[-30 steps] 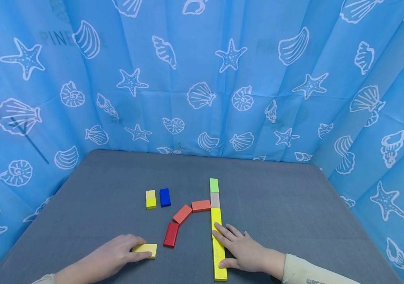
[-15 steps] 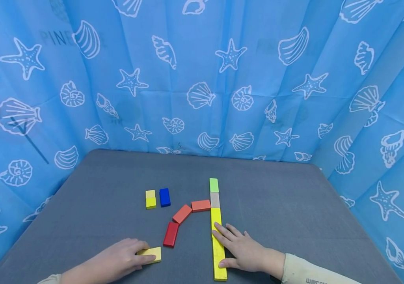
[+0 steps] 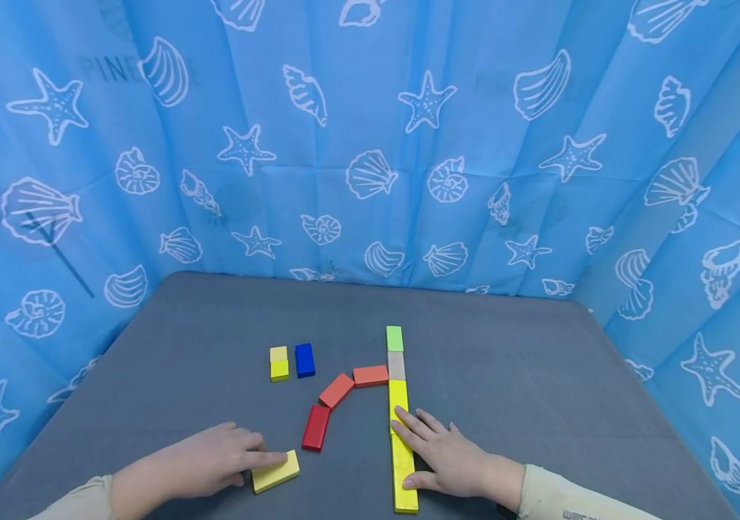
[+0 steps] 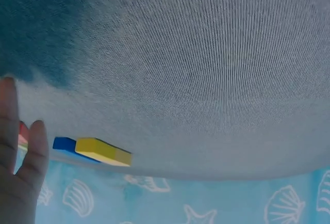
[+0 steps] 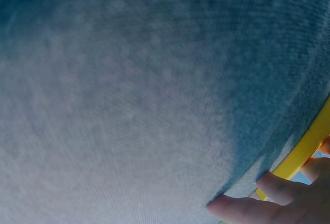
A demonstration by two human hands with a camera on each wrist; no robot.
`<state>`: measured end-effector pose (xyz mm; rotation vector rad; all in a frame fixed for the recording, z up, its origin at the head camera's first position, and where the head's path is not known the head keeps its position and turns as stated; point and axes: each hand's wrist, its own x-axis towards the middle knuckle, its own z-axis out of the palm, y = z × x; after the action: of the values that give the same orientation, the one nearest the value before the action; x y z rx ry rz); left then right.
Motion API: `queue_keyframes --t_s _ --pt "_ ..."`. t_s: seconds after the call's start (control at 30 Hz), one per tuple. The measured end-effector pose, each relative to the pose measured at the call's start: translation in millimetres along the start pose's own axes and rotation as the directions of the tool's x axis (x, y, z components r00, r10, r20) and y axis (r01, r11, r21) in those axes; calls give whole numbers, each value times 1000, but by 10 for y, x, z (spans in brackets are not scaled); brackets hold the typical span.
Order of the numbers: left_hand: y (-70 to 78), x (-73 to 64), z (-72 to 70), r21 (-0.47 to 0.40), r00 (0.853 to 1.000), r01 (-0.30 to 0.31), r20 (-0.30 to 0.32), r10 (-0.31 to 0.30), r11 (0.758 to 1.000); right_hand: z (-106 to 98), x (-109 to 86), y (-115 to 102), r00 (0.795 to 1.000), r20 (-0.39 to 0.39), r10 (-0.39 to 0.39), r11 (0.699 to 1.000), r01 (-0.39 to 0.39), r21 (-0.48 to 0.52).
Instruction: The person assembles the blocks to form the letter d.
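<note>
Pale yellow block [image 3: 276,474]: turned more aslant since the earlier frame; lies at your left hand [image 3: 203,462], the nearer, left of your right hand [image 3: 450,461]; long axis toward the dark-red block [image 3: 315,427]. Left index finger straight on it; right fingers spread on the yellow row [image 3: 401,464].

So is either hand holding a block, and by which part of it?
No grip shows: the left hand touches the top of the pale yellow block with its index finger; the right hand rests on two yellow blocks.
</note>
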<state>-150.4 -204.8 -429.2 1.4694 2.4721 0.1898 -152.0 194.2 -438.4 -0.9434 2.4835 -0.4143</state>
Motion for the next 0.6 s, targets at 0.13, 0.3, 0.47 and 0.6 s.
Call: queue_keyframes --t_s 0.13,0.3,0.47,0.6 --pt "31 48 -44 18 1000 -27 -6 27 999 -1 4 3 1000 -2 1 1000 -1 -2" --pt "74 101 2 95 995 -91 -26 94 991 7 9 2 1000 1 9 1000 -9 -4" --pt "159 155 84 90 988 -136 -67 142 987 -2 -3 -12 1000 8 18 1000 -18 5" --pt "155 186 146 23 989 -135 -61 136 991 -5 -2 -9 1000 10 22 1000 -22 2"
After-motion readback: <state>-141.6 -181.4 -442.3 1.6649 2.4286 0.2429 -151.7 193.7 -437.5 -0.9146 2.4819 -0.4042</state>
